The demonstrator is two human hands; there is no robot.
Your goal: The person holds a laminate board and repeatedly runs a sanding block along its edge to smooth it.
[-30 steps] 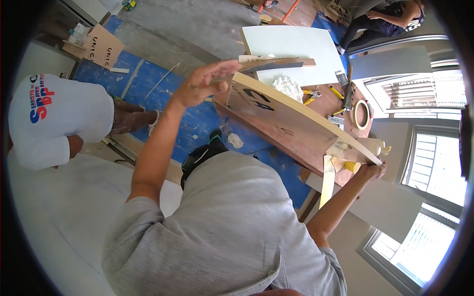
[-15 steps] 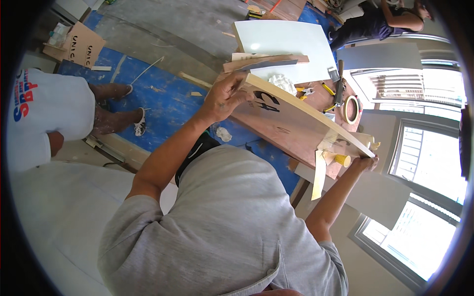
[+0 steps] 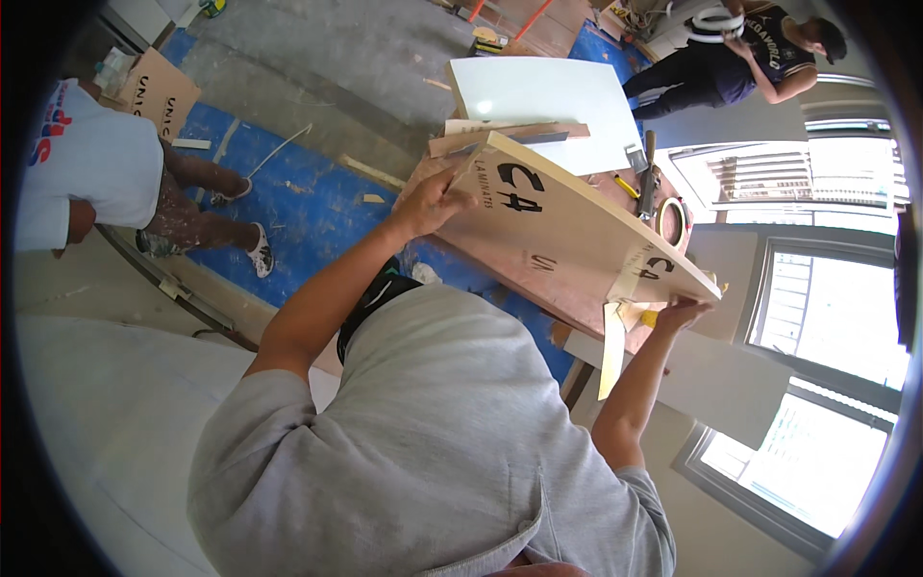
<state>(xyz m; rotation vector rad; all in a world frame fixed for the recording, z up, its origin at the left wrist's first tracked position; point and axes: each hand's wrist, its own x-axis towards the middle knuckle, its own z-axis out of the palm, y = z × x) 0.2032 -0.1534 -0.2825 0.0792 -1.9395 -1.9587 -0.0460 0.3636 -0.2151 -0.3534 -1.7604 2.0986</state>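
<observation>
A flat wooden panel (image 3: pixel 567 227) with a brown lettered face and a pale edge is tilted up over the workbench. My left hand (image 3: pixel 433 204) is closed around its left end, thumb on the brown face. At the opposite end, my right hand (image 3: pixel 685 313) grips the lower right corner; some of its fingers are hidden behind the board. Beside that hand, a yellow roll (image 3: pixel 649 318) shows partly, and a pale yellow strip (image 3: pixel 611 351) hangs down over the bench's near edge.
Behind the panel lie a white board (image 3: pixel 548 91), a hammer (image 3: pixel 648 183) and a tape roll (image 3: pixel 672 222). One person (image 3: pixel 106 163) stands at left on blue floor covering (image 3: pixel 288 192); another (image 3: pixel 740 48) at far right holds a white coil. Windows (image 3: pixel 817 317) line the right.
The panel has tilted so more of its brown face shows, hiding the white crumpled material behind. The left person has shifted away from me; the far person now shows more fully, holding a coil.
</observation>
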